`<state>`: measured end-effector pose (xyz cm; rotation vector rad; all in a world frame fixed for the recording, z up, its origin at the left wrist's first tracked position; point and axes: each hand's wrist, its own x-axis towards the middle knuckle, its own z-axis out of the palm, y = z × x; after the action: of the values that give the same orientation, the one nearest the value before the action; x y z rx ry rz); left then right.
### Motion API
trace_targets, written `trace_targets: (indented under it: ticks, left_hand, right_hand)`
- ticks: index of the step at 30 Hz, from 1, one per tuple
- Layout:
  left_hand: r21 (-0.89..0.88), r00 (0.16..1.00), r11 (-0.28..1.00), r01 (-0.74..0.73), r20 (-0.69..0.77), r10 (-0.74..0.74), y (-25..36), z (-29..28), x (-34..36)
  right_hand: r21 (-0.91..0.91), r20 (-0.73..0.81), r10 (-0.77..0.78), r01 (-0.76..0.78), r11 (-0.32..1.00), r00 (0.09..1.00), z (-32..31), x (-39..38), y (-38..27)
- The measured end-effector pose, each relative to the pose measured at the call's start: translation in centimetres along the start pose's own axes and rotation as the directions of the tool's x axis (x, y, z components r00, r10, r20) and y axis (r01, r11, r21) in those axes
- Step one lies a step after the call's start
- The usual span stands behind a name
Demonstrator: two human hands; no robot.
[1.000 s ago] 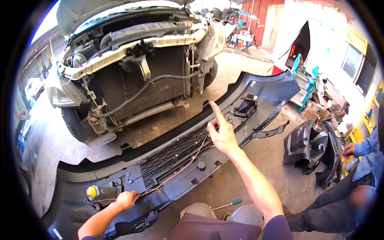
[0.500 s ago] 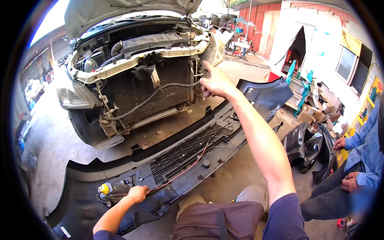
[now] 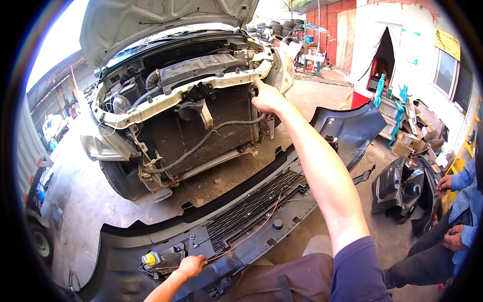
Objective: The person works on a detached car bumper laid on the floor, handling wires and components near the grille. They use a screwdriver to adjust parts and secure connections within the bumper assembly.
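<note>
While the bumper [image 3: 241, 221] lies face down on the floor [image 3: 221, 183] in front of the car [image 3: 186, 110], its wiring is held at the near left end: the left hand [image 3: 190, 265] is closed on the red wire [image 3: 251, 232] just beside the yellow fog-lamp bulb [image 3: 149, 259]. The right hand [image 3: 269, 98] has been raised from above the bumper's grille a second ago to the car's bare nose, and its fingers are now pressed against the white crossmember [image 3: 191, 90], above the radiator [image 3: 201, 131]; nothing is grasped in it. By that shift, attention is judged to have passed from the detached part to its mounting point. A hose [image 3: 211, 136] sags across the radiator under the raised hood [image 3: 166, 20]. At the right, another person's hands [image 3: 450, 211] and dark trim pieces [image 3: 402, 194] are seen.
</note>
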<state>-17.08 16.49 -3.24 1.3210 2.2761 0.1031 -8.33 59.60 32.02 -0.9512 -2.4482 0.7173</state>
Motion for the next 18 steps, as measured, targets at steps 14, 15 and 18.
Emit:
trace_targets:
  ticks: [14,15,18]
  left_hand:
    - [-0.197,0.941,0.959,-0.204,-0.311,0.136,0.9,-0.6,-0.7]
    - [-0.253,0.944,0.943,-0.215,-0.303,0.134,1.9,-1.1,-1.0]
    - [-0.323,0.876,0.902,-0.285,-0.471,0.108,2.1,-1.4,-2.9]
  right_hand:
    - [0.364,0.362,-0.66,0.552,0.75,0.658,27.6,-20.9,3.3]
    - [0.392,0.353,-0.646,0.52,0.759,0.677,29.0,-22.9,3.5]
    - [0.663,0.378,-0.576,0.222,0.715,0.725,34.7,-27.3,3.8]
